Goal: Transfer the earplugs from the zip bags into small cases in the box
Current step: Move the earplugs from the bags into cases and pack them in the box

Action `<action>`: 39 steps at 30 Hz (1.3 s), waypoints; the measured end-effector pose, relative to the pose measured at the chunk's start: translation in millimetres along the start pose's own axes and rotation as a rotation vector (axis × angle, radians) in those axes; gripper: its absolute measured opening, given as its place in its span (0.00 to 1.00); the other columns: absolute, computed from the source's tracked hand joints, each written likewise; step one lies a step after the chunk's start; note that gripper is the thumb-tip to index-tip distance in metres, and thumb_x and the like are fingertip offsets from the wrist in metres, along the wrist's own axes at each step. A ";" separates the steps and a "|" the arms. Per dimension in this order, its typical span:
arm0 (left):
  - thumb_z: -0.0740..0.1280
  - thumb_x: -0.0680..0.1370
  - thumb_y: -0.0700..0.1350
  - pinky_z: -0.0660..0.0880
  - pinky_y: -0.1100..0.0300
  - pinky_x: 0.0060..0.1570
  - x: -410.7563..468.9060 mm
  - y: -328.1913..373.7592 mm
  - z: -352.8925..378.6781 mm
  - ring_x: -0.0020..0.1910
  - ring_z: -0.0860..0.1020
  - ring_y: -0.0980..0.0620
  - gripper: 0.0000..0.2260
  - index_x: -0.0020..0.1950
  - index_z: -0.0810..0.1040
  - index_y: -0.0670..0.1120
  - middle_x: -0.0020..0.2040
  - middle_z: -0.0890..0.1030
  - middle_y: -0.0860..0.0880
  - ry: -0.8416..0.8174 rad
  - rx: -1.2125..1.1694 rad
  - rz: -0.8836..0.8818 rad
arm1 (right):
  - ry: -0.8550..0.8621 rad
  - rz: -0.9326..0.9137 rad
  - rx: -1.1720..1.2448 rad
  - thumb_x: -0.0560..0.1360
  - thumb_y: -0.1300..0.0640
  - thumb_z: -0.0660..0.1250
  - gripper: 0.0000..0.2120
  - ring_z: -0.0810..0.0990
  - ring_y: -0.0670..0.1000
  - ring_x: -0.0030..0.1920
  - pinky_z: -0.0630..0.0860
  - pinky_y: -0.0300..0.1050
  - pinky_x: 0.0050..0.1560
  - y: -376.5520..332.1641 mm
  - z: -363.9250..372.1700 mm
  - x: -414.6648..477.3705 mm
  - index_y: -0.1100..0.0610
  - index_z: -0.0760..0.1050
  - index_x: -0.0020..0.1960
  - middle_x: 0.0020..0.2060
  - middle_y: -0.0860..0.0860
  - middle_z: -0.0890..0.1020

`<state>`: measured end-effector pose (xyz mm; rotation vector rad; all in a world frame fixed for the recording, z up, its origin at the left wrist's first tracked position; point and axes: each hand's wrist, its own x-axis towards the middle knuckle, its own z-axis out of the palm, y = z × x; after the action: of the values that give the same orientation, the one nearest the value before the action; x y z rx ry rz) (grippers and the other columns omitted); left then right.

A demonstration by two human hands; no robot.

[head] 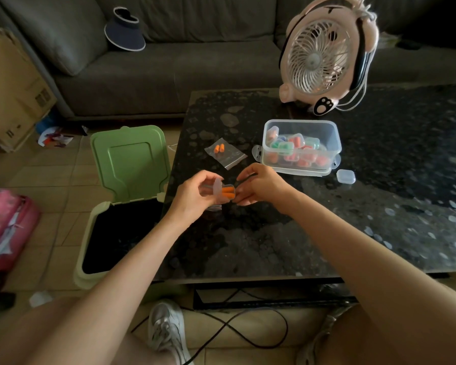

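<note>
My left hand (195, 194) grips a small clear case (223, 192) whose lid stands open, with orange earplugs (227, 191) lying inside it. My right hand (258, 187) pinches the case's right end. Both hands hover just above the black table near its left edge. Behind them lies a clear zip bag (228, 155) holding two orange earplugs (219, 148). A clear plastic box (300, 147) to the right holds several small cases with coloured earplugs. One shut, empty-looking small case (346, 176) sits beside the box.
A green bin (116, 206) with its lid raised stands on the floor left of the table (353, 219). A pink fan (324, 54) stands at the table's back. Grey sofa behind, cardboard box far left, cables and my shoes below.
</note>
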<state>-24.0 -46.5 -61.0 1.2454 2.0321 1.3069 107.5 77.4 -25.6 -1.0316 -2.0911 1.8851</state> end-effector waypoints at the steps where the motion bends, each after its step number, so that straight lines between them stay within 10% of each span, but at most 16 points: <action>1: 0.76 0.68 0.42 0.79 0.56 0.53 0.2 -1.2 0.7 0.54 0.79 0.52 0.18 0.57 0.77 0.46 0.53 0.80 0.49 0.000 0.032 0.014 | -0.017 0.010 0.041 0.74 0.70 0.66 0.12 0.84 0.55 0.39 0.83 0.47 0.42 -0.6 0.5 -0.8 0.60 0.70 0.54 0.44 0.63 0.83; 5: 0.76 0.67 0.39 0.80 0.51 0.50 0.7 -4.1 4.9 0.53 0.78 0.50 0.19 0.56 0.79 0.45 0.54 0.75 0.47 0.013 0.086 0.078 | -0.063 -0.010 0.096 0.75 0.61 0.68 0.11 0.83 0.53 0.37 0.82 0.45 0.40 0.2 3.1 -2.2 0.62 0.72 0.55 0.40 0.59 0.82; 13: 0.78 0.65 0.43 0.70 0.78 0.45 -1.2 2.1 11.6 0.50 0.75 0.58 0.22 0.58 0.79 0.44 0.53 0.77 0.49 -0.010 0.153 0.110 | -0.009 0.021 0.063 0.71 0.64 0.72 0.17 0.81 0.51 0.33 0.81 0.44 0.37 4.2 7.5 -0.2 0.62 0.70 0.56 0.37 0.57 0.81; 31: 0.78 0.65 0.43 0.70 0.75 0.49 -2.1 2.5 11.2 0.53 0.75 0.57 0.23 0.58 0.77 0.44 0.55 0.76 0.48 -0.024 0.129 0.105 | 0.015 0.028 0.115 0.72 0.68 0.69 0.15 0.82 0.53 0.36 0.82 0.43 0.36 -1.1 3.2 -2.9 0.63 0.71 0.57 0.40 0.59 0.81; 39: 0.75 0.70 0.49 0.71 0.60 0.57 -3.7 -10.8 14.8 0.59 0.72 0.51 0.21 0.58 0.74 0.43 0.60 0.68 0.48 0.074 0.553 0.042 | 0.200 -0.017 0.158 0.75 0.65 0.66 0.10 0.84 0.56 0.38 0.83 0.49 0.43 -4.7 -16.1 0.1 0.61 0.73 0.56 0.44 0.61 0.82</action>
<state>-16.3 -44.0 -77.9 1.4854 2.5359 0.8345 114.1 90.8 -18.1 -1.1103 -1.8056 1.8215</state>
